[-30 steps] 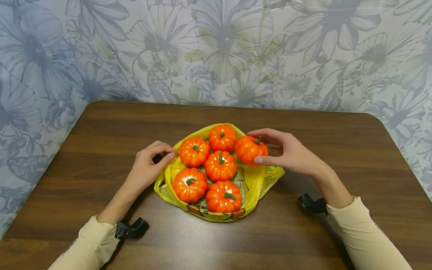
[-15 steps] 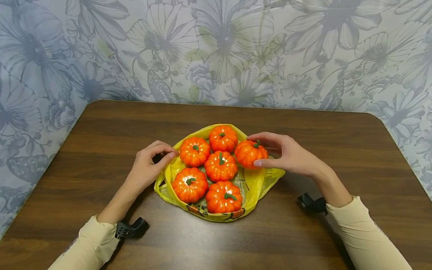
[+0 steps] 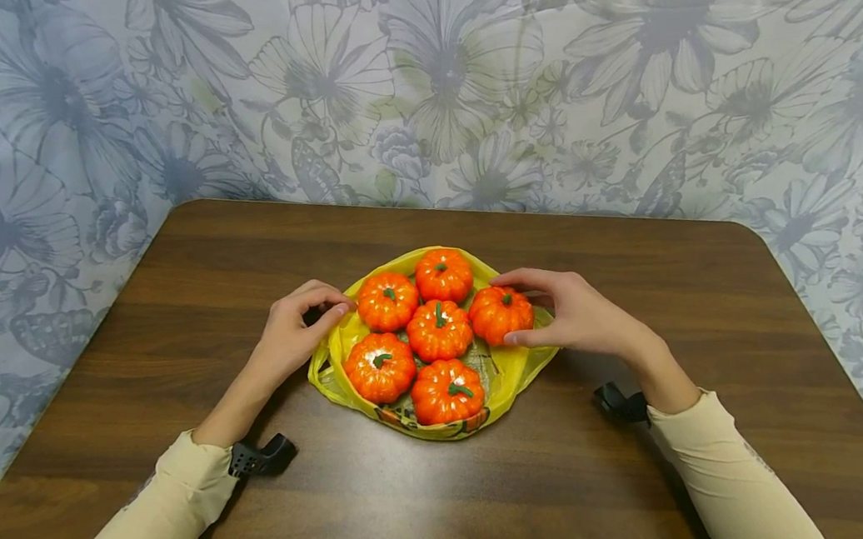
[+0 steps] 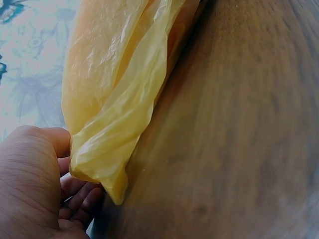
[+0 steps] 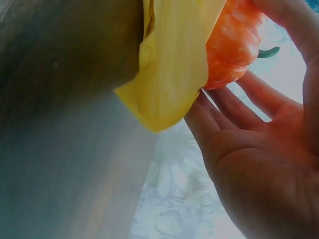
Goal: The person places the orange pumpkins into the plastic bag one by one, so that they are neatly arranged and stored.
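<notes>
A yellow plastic bag (image 3: 339, 343) lies spread open on the table with several small orange pumpkins in it. At its left edge my left hand (image 3: 296, 321) pinches the film between thumb and fingers; the left wrist view shows the folded bag film (image 4: 114, 134) at those fingers. My right hand (image 3: 580, 309) holds the rightmost pumpkin (image 3: 501, 315) from its right side, thumb in front and fingers behind. In the right wrist view this pumpkin (image 5: 232, 50), with its green stem, sits between thumb and fingers, and a flap of the bag (image 5: 172, 69) hangs beside it.
Around the held one are a centre pumpkin (image 3: 436, 336), two at the back and two towards the front. The brown wooden table (image 3: 249, 240) ends at a wall with floral paper (image 3: 464, 92). A black band (image 3: 260, 458) is on the left wrist.
My right hand has moved slightly left and down with the pumpkin, which now sits more upright inside the bag's right edge. The left hand has stayed in place.
</notes>
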Tool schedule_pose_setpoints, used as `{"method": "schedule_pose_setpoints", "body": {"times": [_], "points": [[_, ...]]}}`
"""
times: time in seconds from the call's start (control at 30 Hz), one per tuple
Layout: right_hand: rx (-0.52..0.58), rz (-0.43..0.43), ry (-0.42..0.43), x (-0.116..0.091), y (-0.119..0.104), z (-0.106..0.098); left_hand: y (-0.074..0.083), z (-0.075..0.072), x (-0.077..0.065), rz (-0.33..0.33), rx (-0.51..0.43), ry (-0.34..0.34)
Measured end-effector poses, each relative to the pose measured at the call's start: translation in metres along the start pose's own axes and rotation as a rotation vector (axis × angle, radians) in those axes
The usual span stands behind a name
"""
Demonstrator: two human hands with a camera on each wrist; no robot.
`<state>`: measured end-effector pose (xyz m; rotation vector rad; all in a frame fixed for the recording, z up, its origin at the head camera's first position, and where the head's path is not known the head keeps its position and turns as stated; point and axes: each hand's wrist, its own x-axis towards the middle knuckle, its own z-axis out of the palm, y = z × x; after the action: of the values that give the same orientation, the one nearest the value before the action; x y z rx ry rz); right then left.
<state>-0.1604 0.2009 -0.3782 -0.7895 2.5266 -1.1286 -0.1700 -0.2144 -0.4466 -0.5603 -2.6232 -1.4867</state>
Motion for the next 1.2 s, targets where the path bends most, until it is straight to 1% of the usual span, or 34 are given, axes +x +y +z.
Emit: {"method": "schedule_pose_setpoints", "body": {"times": [0.17,0.3,0.47,0.7,0.87,1.03,1.2], "points": [[-0.135,-0.047,0.022,0.0,-0.003,0.002,0.002,0.0,0.0,0.004,0.013,0.002],[-0.209,-0.069,0.051,0.0,-0.003,0.002,0.004,0.0,-0.001,0.015,0.027,-0.008],[-0.255,-0.075,0.112,0.0,0.001,0.003,0.006,0.001,-0.002,0.041,0.048,-0.04],[-0.276,-0.039,0.193,0.0,0.01,0.003,0.007,0.006,0.001,0.065,0.055,-0.084],[-0.27,-0.027,0.226,0.0,0.016,0.001,0.008,0.013,0.013,0.076,0.07,-0.076],[-0.27,-0.023,0.269,0.001,0.021,-0.001,0.009,0.018,0.03,0.074,0.086,-0.057],[-0.283,0.019,0.294,0.0,0.024,-0.002,0.011,0.024,0.048,0.068,0.091,-0.046]]}}
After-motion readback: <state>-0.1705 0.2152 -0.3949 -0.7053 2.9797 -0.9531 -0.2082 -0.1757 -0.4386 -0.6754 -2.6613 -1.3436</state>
